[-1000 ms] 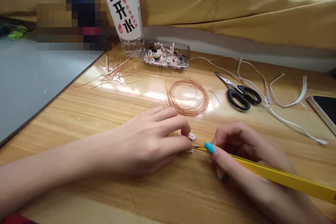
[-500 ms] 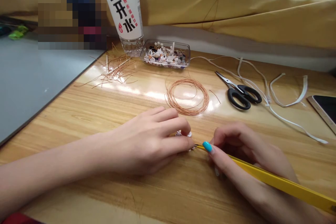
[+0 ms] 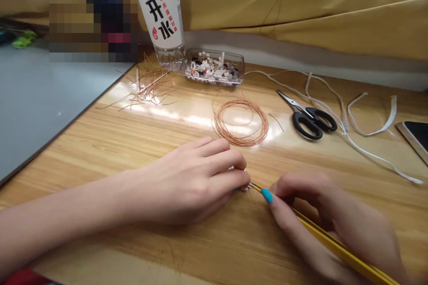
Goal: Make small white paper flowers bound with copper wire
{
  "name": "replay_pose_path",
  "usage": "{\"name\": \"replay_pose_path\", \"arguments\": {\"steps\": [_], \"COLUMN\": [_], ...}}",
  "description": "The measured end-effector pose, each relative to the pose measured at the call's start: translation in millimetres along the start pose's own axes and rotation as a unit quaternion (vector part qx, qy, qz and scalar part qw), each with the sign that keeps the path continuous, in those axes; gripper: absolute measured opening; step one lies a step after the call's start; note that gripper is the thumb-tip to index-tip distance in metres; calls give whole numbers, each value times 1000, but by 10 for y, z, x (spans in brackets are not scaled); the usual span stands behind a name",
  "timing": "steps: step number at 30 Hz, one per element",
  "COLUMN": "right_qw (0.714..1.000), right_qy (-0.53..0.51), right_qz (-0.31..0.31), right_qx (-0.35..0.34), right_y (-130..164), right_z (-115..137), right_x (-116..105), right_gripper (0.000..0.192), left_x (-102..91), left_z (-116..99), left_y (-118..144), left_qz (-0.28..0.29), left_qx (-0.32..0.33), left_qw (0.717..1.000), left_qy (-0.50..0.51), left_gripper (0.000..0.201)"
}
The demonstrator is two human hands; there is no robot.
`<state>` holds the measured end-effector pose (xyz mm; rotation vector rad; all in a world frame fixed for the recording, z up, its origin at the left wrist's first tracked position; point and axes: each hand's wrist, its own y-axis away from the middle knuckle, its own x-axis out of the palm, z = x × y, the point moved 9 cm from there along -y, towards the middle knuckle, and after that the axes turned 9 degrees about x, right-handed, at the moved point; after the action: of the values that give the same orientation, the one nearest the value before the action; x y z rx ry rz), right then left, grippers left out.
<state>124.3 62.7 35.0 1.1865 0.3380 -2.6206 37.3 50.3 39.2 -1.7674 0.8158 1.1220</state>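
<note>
My left hand (image 3: 187,182) lies palm down on the wooden table (image 3: 133,142), its fingertips pinched on a small white bead piece (image 3: 243,186) that is mostly hidden under them. My right hand (image 3: 321,213) grips long yellow tweezers (image 3: 334,247), whose tip touches the bead piece right at my left fingertips. The right hand is blurred. Just beyond both hands lies a coil of thin copper wire (image 3: 241,122).
Black-handled scissors (image 3: 309,118) and white elastic cord (image 3: 368,131) lie to the right, with a phone (image 3: 416,136) at the right edge. A clear tray of beads (image 3: 212,68), a labelled bottle (image 3: 162,13) and cut copper wire scraps (image 3: 147,89) stand at the back. A grey mat (image 3: 36,98) lies left.
My right hand has slid back toward me and to the right, swinging the tweezers' handle steeper and lower; the tip stays at the bead piece. My left fingers now cover the bead more.
</note>
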Motion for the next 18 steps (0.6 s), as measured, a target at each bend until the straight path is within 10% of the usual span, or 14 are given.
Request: {"name": "replay_pose_path", "arguments": {"steps": [5,18], "right_qw": [985,991], "right_qy": [24,3], "right_qz": [117,113], "right_qx": [-125,-68], "right_y": [85,49], "right_z": [164,58], "right_x": [224,230], "right_gripper": [22,19], "left_x": [9,83], "left_z": [2,0], "left_y": [0,9], "left_qz": [2,10], "left_qx": [-1,-54], "left_qw": [1000,999], "left_qy": [-1,4], "left_gripper": [19,22]}}
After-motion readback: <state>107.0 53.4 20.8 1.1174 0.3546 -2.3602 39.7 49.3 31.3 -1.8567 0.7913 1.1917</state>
